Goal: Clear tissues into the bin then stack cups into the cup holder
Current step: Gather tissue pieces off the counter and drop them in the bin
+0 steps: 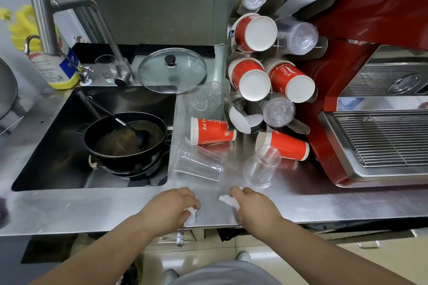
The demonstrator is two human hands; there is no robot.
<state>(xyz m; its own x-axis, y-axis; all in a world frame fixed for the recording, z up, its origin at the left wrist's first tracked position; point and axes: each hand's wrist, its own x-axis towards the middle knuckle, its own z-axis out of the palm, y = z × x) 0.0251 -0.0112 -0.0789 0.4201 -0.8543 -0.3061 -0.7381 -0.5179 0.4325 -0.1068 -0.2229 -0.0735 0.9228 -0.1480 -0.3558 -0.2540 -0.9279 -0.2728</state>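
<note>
My left hand (172, 207) is closed on a crumpled white tissue (191, 215) at the front edge of the steel counter (92, 206). My right hand (254, 206) grips a second white tissue (228, 200) just beside it. Behind the hands lie loose cups: a clear plastic cup (199, 162) on its side, an upturned clear cup (262, 169), a red paper cup (212, 131) on its side, another red cup (288, 146) and a clear cup (205, 95) farther back. The metal cup holder (234, 53) stands at the right, holding red and clear cups. No bin is visible.
A sink (58, 146) at the left holds a dirty black pan (126, 139) with a spatula. A glass lid (172, 70), a small glass (106, 68), a faucet (44, 14) and a yellow bottle (60, 62) sit behind. A red coffee machine (375, 111) fills the right.
</note>
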